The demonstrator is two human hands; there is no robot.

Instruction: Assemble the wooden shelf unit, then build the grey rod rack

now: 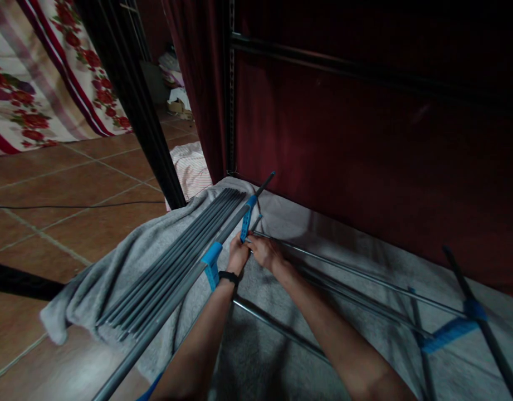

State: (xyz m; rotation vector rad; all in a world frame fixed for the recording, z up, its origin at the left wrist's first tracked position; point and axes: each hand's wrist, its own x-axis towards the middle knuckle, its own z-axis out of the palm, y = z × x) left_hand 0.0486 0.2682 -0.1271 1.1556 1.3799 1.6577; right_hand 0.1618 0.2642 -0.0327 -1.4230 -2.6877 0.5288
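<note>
My left hand (238, 256) is closed around the lower end of a blue plastic bracket (247, 221), which is clipped on a long grey tube (231, 225). My right hand (264, 252) meets it there, its fingers closed on the near end of a thin metal rod (356, 272). Whether the rod's tip sits in the bracket is hidden by my fingers. Nearer me on the same tube is a second blue bracket (212, 262). The rod's far end reaches a blue bracket (450, 334) on a dark upright tube (496, 351) at the right.
Several loose grey tubes (172, 262) lie side by side on a grey blanket (135, 245). A thicker metal bar (281, 328) crosses below my forearms. Black metal posts (135, 106) frame the left side, with a dark red curtain (343, 150) behind. Tiled floor (72, 189) lies beyond.
</note>
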